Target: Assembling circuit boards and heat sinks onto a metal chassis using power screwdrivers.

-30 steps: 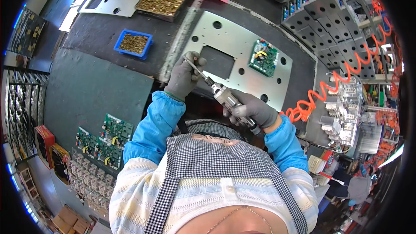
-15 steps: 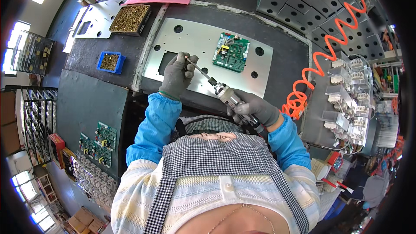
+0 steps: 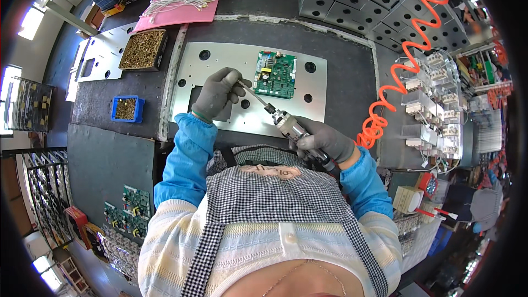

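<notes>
Your left hand (image 3: 219, 92), in a grey glove, is pinched narrow around the tip of the driver bit, and your right hand (image 3: 324, 142) is wrapped tight round the body of the pneumatic screwdriver (image 3: 286, 126), which slants up and left across the work. Both hang over the metal panel (image 3: 220, 66), the big pale plate with round holes and a rectangular cut-out lying flat on the dark mat. On its upper right part sits the green circuit board (image 3: 275, 74), just beyond the bit. You look to be seating a screw on the bit, or steadying it, with the board not yet being driven. Next comes, I judge, a steady lowering of the tip, square to the plate. Screws wait in the brown tray (image 3: 143, 49) and the small blue bin (image 3: 126, 109) to your left.
</notes>
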A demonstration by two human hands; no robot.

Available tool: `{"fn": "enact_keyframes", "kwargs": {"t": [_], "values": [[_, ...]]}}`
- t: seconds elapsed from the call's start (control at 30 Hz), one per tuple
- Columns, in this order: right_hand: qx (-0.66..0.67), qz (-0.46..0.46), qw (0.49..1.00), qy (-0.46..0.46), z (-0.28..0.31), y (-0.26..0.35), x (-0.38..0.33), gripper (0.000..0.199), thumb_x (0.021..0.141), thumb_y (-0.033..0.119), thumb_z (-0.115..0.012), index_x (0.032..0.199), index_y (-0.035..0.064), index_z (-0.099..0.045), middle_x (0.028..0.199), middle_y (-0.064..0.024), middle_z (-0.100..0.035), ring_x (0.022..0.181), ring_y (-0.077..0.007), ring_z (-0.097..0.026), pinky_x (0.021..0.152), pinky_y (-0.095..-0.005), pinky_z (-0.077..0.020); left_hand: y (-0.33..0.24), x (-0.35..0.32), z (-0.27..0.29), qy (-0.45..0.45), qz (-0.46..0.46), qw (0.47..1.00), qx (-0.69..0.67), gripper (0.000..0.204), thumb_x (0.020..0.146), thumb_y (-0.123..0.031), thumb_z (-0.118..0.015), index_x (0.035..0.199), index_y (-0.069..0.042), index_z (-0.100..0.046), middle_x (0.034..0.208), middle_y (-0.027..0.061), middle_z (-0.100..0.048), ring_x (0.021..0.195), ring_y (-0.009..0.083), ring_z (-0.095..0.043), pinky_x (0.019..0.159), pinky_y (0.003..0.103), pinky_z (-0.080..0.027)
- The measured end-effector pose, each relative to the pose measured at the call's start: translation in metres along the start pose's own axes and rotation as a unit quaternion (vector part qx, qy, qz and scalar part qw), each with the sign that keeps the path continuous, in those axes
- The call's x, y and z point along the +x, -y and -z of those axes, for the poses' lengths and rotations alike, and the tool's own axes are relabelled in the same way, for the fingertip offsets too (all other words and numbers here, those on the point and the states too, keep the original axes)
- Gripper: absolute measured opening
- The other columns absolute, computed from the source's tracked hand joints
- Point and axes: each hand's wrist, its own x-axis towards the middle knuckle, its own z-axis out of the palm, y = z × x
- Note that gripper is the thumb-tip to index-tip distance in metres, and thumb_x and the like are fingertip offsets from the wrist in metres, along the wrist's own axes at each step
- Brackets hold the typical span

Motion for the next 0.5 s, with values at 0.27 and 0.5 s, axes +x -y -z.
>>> {"fn": "enact_keyframes", "kwargs": {"t": [0.27,0.5], "values": [[-0.02,0.005,1.0,-0.007,-0.024,0.003,0.033,0.081,0.079,0.026,-0.075,0.149,-0.0015,-0.045,0.11,-0.0103,-0.063,0.081,-0.0129,-0.064,0.072,-0.0277,-0.0543,-0.002,0.002,0.04,0.002,0.007,0.999,0.042,0.028,0.109,-0.027,-0.054,0.113,-0.001,-0.064,0.098,0.0054,-0.072,0.069,0.0051,-0.055,0.06,0.02,-0.044],[-0.034,0.031,0.998,-0.031,-0.036,-0.005,0.048,0.086,0.076,0.026,-0.076,0.151,-0.0007,-0.045,0.113,-0.0073,-0.062,0.087,-0.0127,-0.061,0.075,-0.0278,-0.0527,0.019,-0.011,0.069,-0.07,0.044,0.994,0.073,0.033,0.104,-0.033,-0.063,0.122,-0.006,-0.07,0.102,0.0023,-0.071,0.08,0.0073,-0.057,0.072,0.023,-0.048]]}}
